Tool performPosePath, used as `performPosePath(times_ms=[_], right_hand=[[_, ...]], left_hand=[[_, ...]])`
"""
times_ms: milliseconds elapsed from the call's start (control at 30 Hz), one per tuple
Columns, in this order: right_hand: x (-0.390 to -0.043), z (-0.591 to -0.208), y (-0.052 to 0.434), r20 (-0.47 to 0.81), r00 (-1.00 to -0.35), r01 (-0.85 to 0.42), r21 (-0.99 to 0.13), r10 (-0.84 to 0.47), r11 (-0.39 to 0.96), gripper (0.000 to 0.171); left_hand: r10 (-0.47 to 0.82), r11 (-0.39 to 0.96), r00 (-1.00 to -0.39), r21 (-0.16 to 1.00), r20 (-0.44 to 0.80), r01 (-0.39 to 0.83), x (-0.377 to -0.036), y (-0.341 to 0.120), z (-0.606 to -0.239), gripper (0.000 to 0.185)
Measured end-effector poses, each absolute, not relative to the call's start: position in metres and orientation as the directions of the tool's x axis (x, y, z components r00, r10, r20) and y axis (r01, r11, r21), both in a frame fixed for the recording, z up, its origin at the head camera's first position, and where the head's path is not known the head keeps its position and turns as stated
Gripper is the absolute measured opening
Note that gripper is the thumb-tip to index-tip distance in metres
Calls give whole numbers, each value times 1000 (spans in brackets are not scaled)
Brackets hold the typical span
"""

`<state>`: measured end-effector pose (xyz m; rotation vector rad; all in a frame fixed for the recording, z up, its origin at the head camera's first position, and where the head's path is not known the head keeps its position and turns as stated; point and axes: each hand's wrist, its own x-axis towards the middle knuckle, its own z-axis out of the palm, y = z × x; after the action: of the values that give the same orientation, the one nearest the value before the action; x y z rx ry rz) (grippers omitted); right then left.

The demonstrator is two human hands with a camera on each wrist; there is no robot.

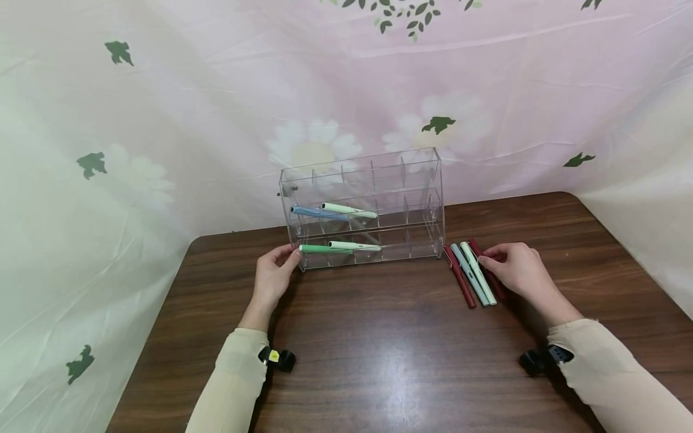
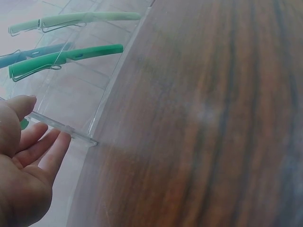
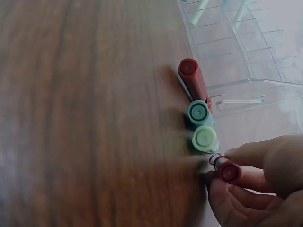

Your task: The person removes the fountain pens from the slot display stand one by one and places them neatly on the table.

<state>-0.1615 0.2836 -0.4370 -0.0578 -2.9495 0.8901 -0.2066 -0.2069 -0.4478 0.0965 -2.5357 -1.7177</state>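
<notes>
A clear acrylic pen rack [image 1: 373, 236] stands at the back of the table. My left hand [image 1: 273, 273] grips its left side panel, thumb on one face and fingers on the other in the left wrist view. In its lower tier lie a green pen [image 1: 325, 249] and a pale green pen [image 1: 354, 246]; a blue pen [image 1: 318, 212] and another pale green pen [image 1: 349, 210] lie higher. My right hand [image 1: 517, 270] pinches a dark red pen [image 3: 230, 172] by its clip end. Beside it lie a pale green pen [image 3: 205, 138], a blue-grey pen [image 3: 198, 112] and a second red pen [image 3: 189, 68].
The dark wooden table [image 1: 357, 349] ends at a floral cloth backdrop [image 1: 227, 108] just behind the rack. Cloth also hangs along the left and right sides. Each wrist wears a small black camera on a strap.
</notes>
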Motion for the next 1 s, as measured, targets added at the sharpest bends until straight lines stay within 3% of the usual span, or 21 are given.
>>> performPosePath(times_ms=[733,1000], right_hand=[[-157,-430,283,6,-1000,11,-558,17,830,35],[-156,-421,278,132,-991,-72,-553,2,830,33]], left_hand=[[-92,354,-995,935,25,-9,-208,-210,-450,38],[-88,355,-996,935,30,-3,-207,-209,-449,39]])
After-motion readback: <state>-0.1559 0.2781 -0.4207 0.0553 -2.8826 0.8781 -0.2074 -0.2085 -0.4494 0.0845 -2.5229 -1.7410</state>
